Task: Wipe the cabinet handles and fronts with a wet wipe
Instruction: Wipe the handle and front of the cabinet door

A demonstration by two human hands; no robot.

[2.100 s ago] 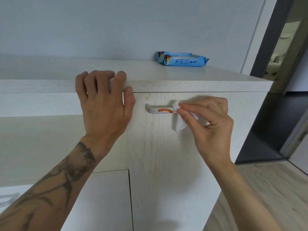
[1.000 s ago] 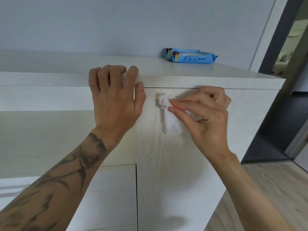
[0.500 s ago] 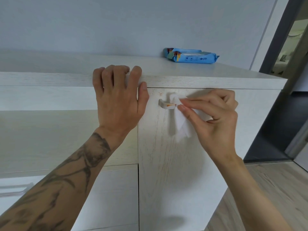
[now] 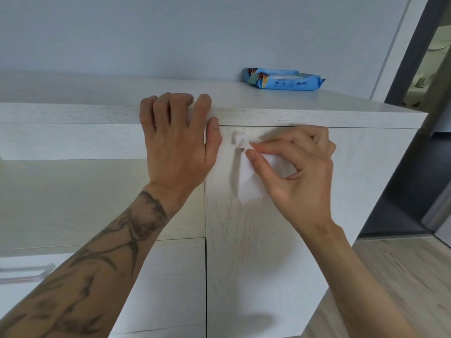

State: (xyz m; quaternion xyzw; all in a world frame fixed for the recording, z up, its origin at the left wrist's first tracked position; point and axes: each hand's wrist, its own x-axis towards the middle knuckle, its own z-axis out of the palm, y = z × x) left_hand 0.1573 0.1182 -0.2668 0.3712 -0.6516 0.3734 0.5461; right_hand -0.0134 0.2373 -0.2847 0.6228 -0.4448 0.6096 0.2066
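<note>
Left hand (image 4: 175, 142): I read it as closed on the front edge of the worktop (image 4: 317, 115). Four fingers are hooked over the top of the slab. The thumb points up along the left edge of the cabinet door (image 4: 256, 252). The tattooed forearm runs down to the lower left corner of my view.

Right hand (image 4: 300, 172): closed in a pinch on the wet wipe (image 4: 249, 186). Thumb and forefinger press the upper part of the wipe onto the door handle (image 4: 237, 138). The other fingers are curled behind, close under the worktop. The rest of the wipe hangs loose below the pinch, against the door front.

Door handle: mounted just under the worktop, near the door's left edge. I can see only its left end; the wipe and the right hand cover the remainder, and this area is slightly blurred.

Spacing: the two hands are near each other but apart, with the door's left margin between them.

Worktop: a blue pack of wipes (image 4: 283, 79) lies toward the back, by the grey wall (image 4: 195, 32), well apart from both hands.

Surroundings: pale cabinet fronts lie left of the door, and a drawer handle (image 4: 24, 273) shows at lower left. A wood-look floor (image 4: 390, 276) and a dark door frame (image 4: 415, 45) lie to the right
</note>
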